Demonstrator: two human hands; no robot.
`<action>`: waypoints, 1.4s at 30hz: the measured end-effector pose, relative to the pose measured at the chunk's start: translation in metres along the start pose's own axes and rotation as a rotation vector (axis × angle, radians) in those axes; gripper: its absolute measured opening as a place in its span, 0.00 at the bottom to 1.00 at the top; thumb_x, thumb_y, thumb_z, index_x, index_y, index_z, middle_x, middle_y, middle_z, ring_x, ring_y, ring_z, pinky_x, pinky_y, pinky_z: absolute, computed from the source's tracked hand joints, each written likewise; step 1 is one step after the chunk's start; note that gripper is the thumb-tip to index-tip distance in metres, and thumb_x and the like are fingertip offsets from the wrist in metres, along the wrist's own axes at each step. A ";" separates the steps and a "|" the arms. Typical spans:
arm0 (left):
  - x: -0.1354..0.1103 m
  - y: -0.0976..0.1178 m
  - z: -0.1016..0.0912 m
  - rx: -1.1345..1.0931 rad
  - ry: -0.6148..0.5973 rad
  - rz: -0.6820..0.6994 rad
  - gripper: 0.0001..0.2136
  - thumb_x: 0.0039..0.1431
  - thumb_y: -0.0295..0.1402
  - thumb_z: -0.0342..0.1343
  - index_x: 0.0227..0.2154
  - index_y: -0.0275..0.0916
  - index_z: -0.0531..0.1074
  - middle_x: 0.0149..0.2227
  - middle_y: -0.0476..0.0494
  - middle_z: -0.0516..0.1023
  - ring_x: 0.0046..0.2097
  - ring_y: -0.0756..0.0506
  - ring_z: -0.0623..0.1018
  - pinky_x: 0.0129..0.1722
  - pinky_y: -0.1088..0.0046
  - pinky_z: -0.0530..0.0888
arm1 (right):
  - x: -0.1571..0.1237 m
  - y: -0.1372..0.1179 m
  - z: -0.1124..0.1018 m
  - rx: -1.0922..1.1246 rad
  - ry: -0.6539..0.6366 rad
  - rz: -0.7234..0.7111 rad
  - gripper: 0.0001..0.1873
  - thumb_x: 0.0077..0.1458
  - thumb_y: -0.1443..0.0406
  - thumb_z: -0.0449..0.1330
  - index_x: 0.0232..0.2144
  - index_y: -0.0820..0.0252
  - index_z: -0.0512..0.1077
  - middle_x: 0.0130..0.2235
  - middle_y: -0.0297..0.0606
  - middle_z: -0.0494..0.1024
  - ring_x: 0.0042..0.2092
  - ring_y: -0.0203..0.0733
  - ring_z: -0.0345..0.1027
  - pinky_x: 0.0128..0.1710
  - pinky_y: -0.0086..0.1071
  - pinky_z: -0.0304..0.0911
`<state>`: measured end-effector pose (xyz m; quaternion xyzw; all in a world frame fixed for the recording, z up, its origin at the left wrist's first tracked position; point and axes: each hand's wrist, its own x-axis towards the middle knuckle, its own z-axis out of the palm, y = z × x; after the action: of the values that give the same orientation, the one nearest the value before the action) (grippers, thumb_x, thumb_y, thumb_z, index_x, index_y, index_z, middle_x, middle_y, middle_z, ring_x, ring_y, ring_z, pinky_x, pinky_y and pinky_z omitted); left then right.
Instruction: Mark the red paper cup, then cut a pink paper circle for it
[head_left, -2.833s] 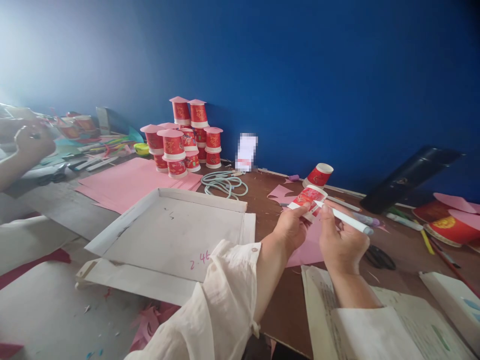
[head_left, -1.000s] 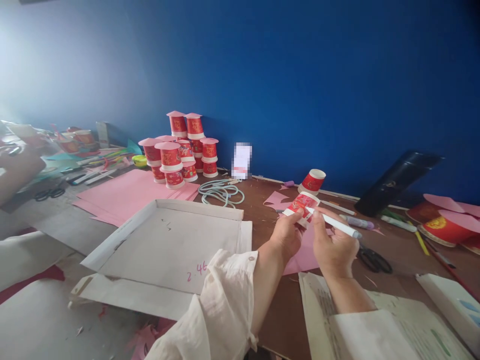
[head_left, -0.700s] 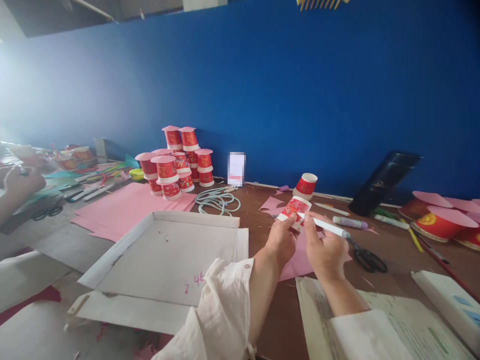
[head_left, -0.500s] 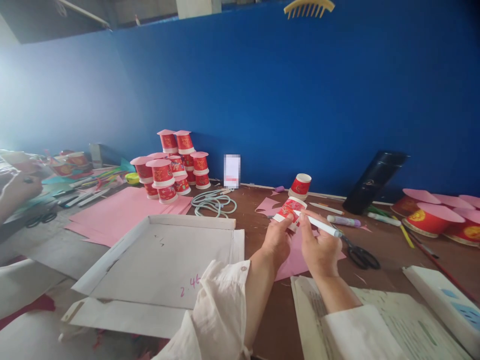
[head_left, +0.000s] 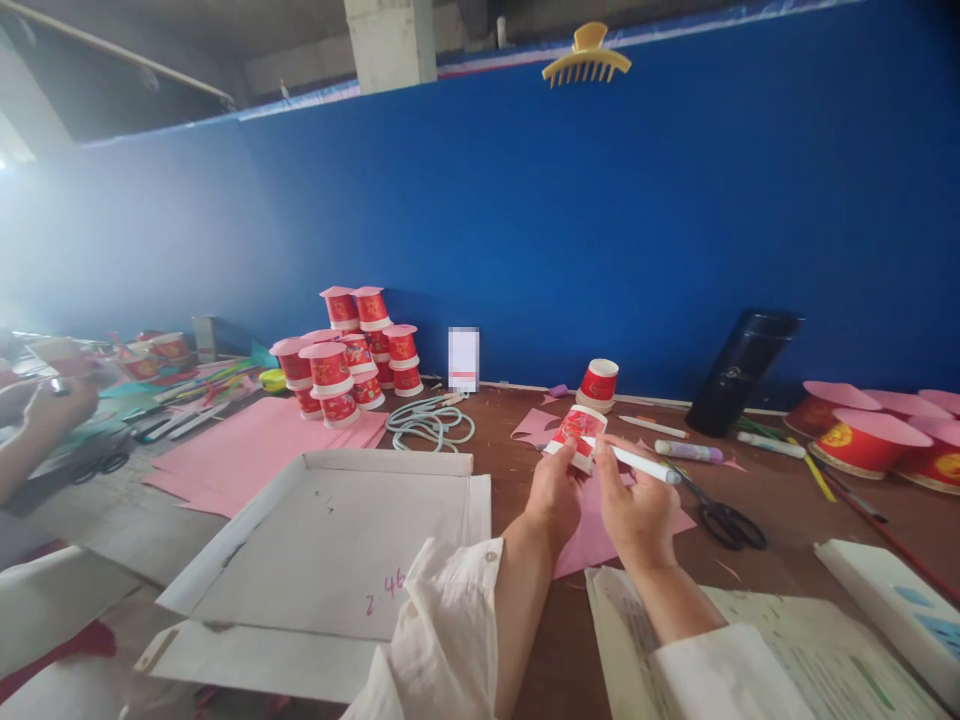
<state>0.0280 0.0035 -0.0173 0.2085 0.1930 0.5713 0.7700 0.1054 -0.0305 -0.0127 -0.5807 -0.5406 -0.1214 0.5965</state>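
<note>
Red patterned paper cup point(head_left: 580, 428) held tilted above pink paper point(head_left: 589, 545), nearer than a second paper cup point(head_left: 600, 382) standing by the blue wall point(head_left: 450, 200). Left hand point(head_left: 556, 492): fingers closed on the cup, thumb against its printed side. Right hand point(head_left: 637, 515): fingers pinched on a white marker pen point(head_left: 639, 462), its tip at the cup; contact cannot be confirmed. Black-handled scissors point(head_left: 731, 524) lie on the brown table point(head_left: 791, 530), right of that hand.

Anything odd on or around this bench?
Mainly the yellow claw clip at the top edge of the blue partition, an odd place for it. The black bottle appears tilted, possibly lens distortion. No spill visible.
</note>
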 end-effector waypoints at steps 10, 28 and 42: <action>-0.002 0.003 0.003 -0.001 -0.007 0.006 0.12 0.52 0.36 0.64 0.37 0.34 0.79 0.41 0.38 0.82 0.48 0.41 0.79 0.54 0.67 0.71 | -0.001 0.001 0.002 0.014 0.018 0.044 0.19 0.63 0.54 0.56 0.37 0.61 0.80 0.39 0.46 0.85 0.43 0.49 0.79 0.44 0.37 0.70; -0.001 0.001 0.003 -0.036 0.065 -0.023 0.07 0.57 0.32 0.59 0.35 0.34 0.79 0.37 0.41 0.82 0.42 0.44 0.80 0.49 0.70 0.72 | 0.000 0.001 0.002 -0.003 0.014 0.028 0.19 0.63 0.55 0.56 0.37 0.62 0.80 0.38 0.46 0.85 0.42 0.49 0.79 0.42 0.37 0.71; -0.004 0.001 0.002 0.131 -0.020 0.066 0.13 0.52 0.40 0.63 0.35 0.35 0.78 0.36 0.42 0.80 0.43 0.42 0.78 0.48 0.68 0.70 | 0.001 -0.002 0.000 0.024 0.018 0.084 0.20 0.63 0.52 0.56 0.39 0.61 0.80 0.41 0.46 0.84 0.46 0.50 0.78 0.46 0.39 0.70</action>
<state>0.0272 -0.0007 -0.0145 0.2707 0.2152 0.5804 0.7373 0.1040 -0.0311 -0.0106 -0.5945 -0.5119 -0.0947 0.6128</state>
